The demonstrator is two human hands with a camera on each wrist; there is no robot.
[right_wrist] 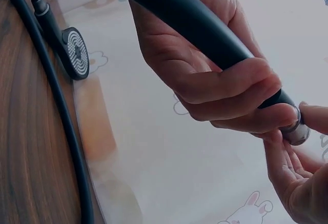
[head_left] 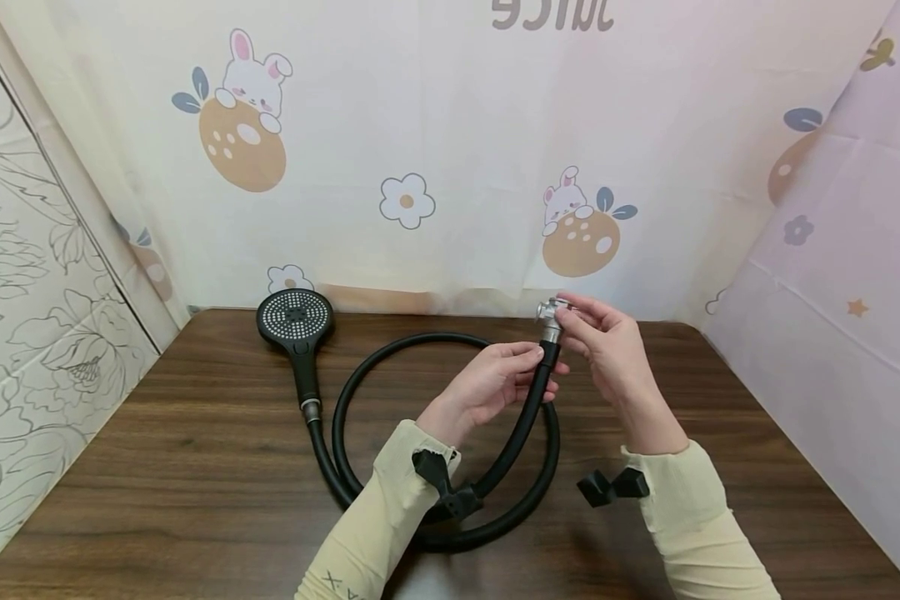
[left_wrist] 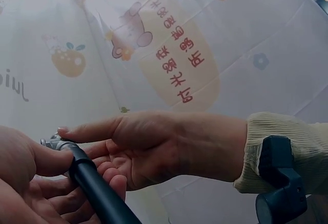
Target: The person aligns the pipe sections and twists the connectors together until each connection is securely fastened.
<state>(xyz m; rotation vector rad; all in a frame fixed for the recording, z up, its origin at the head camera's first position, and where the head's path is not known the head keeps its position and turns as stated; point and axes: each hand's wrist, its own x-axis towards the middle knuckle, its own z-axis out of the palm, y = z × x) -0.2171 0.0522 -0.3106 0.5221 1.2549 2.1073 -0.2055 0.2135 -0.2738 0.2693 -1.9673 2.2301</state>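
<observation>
A black shower hose (head_left: 527, 412) rises from the table toward its far right side, ending in a silver metal fitting (head_left: 549, 313). My left hand (head_left: 491, 385) grips the hose just below that fitting, fingers curled round it in the right wrist view. With thumb and fingers, my right hand (head_left: 613, 350) pinches the metal fitting, partly covering it. The hose loops over the tabletop to a black handheld shower head (head_left: 297, 317), which lies at the far left with its round spray face up.
The dark wooden table (head_left: 195, 467) ends at a pale printed curtain (head_left: 465, 125) behind. Another curtain (head_left: 832, 333) hangs along the right, and a flower-patterned panel (head_left: 37, 375) stands left. A black mount is worn on each wrist.
</observation>
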